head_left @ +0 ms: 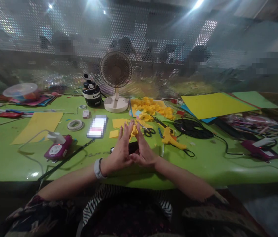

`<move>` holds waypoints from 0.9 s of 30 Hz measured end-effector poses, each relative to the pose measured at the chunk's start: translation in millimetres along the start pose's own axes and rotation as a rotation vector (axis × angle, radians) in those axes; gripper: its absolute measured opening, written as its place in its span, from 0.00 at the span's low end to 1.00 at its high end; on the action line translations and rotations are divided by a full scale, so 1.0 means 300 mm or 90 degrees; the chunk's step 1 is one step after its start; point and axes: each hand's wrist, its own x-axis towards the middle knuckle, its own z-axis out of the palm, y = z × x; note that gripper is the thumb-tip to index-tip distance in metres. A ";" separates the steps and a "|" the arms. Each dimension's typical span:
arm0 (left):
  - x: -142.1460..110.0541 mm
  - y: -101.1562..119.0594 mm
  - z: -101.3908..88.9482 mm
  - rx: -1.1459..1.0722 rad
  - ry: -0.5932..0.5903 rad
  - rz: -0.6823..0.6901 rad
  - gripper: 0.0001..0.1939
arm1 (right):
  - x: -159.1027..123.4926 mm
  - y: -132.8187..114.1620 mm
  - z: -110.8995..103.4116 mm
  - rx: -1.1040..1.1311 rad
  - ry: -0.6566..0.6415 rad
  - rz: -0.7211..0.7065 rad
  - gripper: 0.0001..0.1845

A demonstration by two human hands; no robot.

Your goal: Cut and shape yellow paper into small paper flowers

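Observation:
My left hand [122, 146] and my right hand [144, 148] are raised over the near part of the green table [84, 168], fingers stretched out. Their fingertips lean together at the top and the thumbs meet below, leaving a gap. Through that gap show a yellow paper piece [133, 134] and a dark object [133, 147], partly hidden; whether the fingertips touch the paper I cannot tell. Just beyond are cut yellow paper squares [119, 123] and black scissors [149, 132]. A yellow glue gun [172, 139] lies to the right of my right hand.
Yellow paper flowers [151, 108] are heaped behind the squares, beside a small fan [116, 104] and a dark bottle [92, 95]. Left are a lit phone [97, 126], a tape roll [75, 125] and a purple power socket [58, 148]. A black fan-shaped object [190, 127] and paper sheets [217, 104] lie right.

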 end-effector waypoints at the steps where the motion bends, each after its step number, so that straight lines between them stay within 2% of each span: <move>1: 0.003 -0.002 -0.004 -0.006 -0.009 -0.004 0.48 | -0.004 0.004 0.002 -0.003 0.000 0.007 0.55; 6: 0.001 -0.023 0.005 0.020 -0.057 0.009 0.48 | -0.009 0.017 0.010 -0.017 -0.027 0.034 0.57; 11: -0.011 -0.036 0.015 0.022 -0.081 0.016 0.50 | 0.005 0.009 -0.005 0.065 -0.031 -0.008 0.56; 15: -0.018 -0.039 0.011 0.016 -0.085 0.063 0.52 | -0.008 0.023 0.003 0.134 -0.039 -0.060 0.54; 19: -0.018 -0.036 0.005 0.015 -0.079 0.120 0.56 | -0.042 0.061 0.031 0.116 -0.097 -0.071 0.66; 23: -0.014 -0.041 0.009 0.010 -0.050 0.155 0.57 | -0.050 0.066 0.028 0.036 -0.105 -0.069 0.76; 27: -0.017 -0.059 0.018 0.028 -0.030 0.189 0.57 | -0.034 0.044 0.006 -0.024 -0.074 -0.113 0.78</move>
